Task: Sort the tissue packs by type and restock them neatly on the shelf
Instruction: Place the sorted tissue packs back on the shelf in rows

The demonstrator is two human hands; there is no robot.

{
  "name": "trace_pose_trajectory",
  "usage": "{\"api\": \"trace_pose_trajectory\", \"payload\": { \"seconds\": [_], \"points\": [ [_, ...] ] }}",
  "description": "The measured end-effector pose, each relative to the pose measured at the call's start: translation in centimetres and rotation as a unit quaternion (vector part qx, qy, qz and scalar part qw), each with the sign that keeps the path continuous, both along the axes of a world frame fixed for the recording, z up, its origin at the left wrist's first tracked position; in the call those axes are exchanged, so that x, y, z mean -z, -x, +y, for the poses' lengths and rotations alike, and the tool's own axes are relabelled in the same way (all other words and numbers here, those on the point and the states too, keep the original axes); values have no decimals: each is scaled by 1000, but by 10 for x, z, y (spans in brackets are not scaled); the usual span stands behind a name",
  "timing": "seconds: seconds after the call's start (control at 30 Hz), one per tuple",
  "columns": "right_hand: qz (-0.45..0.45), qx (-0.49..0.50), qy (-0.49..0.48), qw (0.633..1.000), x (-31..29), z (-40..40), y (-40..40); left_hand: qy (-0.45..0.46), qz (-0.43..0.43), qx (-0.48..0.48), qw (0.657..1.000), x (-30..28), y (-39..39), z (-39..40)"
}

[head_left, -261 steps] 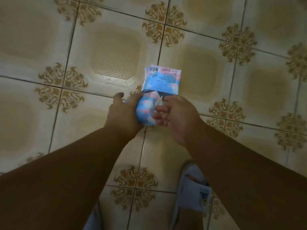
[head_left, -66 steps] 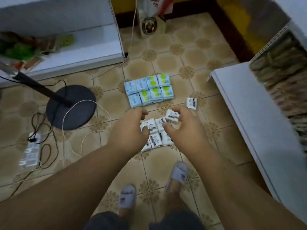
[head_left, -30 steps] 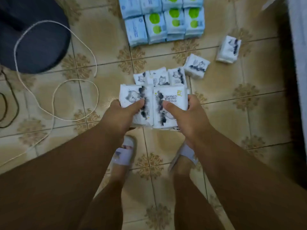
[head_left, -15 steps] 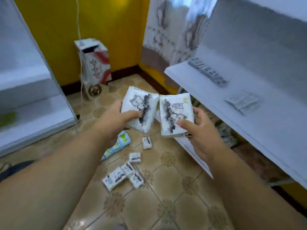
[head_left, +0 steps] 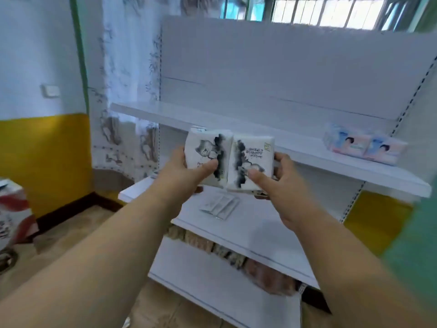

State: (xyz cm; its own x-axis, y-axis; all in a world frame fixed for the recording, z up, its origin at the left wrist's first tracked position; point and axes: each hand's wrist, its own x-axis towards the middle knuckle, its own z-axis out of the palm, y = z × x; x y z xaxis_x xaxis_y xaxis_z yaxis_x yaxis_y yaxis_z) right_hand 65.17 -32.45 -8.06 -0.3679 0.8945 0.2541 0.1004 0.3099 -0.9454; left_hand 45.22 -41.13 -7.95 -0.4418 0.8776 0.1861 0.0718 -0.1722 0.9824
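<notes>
I hold two white tissue packs with black ink cat prints side by side in front of a white shelf unit. My left hand [head_left: 182,171] grips the left cat pack [head_left: 205,152], thumb across its front. My right hand [head_left: 276,185] grips the right cat pack [head_left: 250,162], thumb on its front and fingers behind. Both packs hang in the air just before the upper shelf board [head_left: 307,152]. Two pink and blue tissue packs [head_left: 361,147] stand together on that board at the right.
The middle shelf board [head_left: 260,230] carries flat white sachets [head_left: 218,205]. Brownish packets [head_left: 260,268] fill the lower shelf. A red and white carton [head_left: 11,216] stands on the floor at the left by the yellow wall. A curtain [head_left: 127,91] hangs behind the shelf's left end.
I have turned from the floor to face the shelf and raised both cat packs up to the level of the upper board. My grip on them is unchanged.
</notes>
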Motion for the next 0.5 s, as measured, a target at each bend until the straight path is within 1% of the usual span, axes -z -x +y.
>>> {"api": "trace_pose_trajectory", "payload": {
  "seconds": [0.07, 0.2, 0.27, 0.43, 0.5],
  "points": [
    [-6, 39, -13, 999, -9, 16, -16, -7, -11, 7, 1000, -10, -20, 25],
    [-16, 85, -54, 995, -31, 56, -34, -14, 23, 41, 999, -35, -28, 74],
    [-30, 103, -84, 991, -42, 80, -35, -21, 47, 49, 997, -49, -23, 102],
    [-47, 139, -114, 983, -64, 154, -17, -27, 111, 73, 991, -77, 5, 192],
    [-73, 161, -129, 976, -72, 183, -13, -30, 147, 84, 985, -84, 17, 228]
  ]
}}
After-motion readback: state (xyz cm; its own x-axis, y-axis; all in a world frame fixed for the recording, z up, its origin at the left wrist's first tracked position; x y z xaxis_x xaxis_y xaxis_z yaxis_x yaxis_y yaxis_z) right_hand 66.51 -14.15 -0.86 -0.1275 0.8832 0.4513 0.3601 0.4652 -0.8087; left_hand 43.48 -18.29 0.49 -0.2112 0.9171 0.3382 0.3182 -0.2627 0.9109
